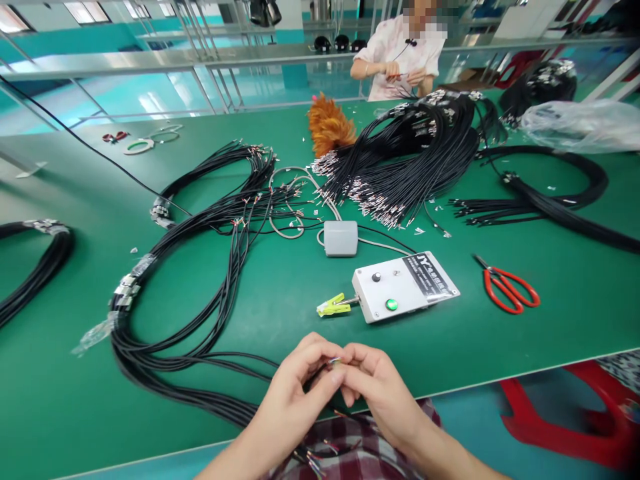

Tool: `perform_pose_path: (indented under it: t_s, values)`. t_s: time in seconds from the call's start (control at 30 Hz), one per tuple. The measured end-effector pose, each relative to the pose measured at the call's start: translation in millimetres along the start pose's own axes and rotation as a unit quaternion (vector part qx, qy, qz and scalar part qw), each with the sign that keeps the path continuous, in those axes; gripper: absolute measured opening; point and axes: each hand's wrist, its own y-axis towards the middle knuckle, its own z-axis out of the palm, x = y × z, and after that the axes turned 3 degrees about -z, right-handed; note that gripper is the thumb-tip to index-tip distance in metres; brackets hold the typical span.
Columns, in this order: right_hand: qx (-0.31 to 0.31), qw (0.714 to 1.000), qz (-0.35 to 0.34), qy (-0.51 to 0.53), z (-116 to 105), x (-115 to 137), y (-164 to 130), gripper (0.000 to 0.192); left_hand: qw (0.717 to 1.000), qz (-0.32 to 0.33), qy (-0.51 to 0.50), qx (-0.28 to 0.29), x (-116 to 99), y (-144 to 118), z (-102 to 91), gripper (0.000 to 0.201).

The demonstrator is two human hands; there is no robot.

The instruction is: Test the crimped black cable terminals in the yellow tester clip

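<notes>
Nearside of the white box (383, 297), your left hand (295, 383) and right hand (375, 377) pinch one cable end (334, 361). Coloured wires (336, 360) are out; can't tell which black cables (123, 343) left of the box are done.

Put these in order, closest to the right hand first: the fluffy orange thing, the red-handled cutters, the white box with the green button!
In the head view, from the right hand:
1. White box: just ahead.
2. Red-handled cutters: off to the right.
3. Fluffy orange thing: far back.
</notes>
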Motion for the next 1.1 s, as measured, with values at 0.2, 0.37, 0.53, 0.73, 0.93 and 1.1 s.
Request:
perform_pose_path:
  t_s: [0.2, 0.37, 0.53, 0.73, 0.93, 1.1]
  values:
    - [0.028, 0.991, -0.015, -0.128, -10, 12, 0, 0.033, 0.996, -0.048, -0.057, -0.049, 10, 3, 3.2, 0.02]
    - [0.034, 0.917, -0.176, -0.358, -19, 21, 1, 0.013, 0.989, 0.076, 0.11, -0.066, 25, -3, 2.4, 0.017]
    - [0.048, 0.847, -0.253, -0.465, -29, 21, 5, 0.015, 0.996, -0.003, -0.03, -0.078, 32, 6, 2.9, 0.022]
    - [0.026, 0.722, -0.315, -0.616, -26, 26, 3, 0.02, 0.997, 0.006, -0.006, -0.072, 31, 10, 1.7, 0.021]
    - [0.069, 0.558, -0.407, -0.72, -20, 31, 9, 0.029, 0.952, 0.172, 0.252, -0.029, 28, 6, -7.0, 0.023]
    - [0.04, 0.542, -0.39, -0.743, -20, 59, 24, 0.012, 0.977, 0.1, 0.15, -0.113, 19, 19, -16.9, 0.016]
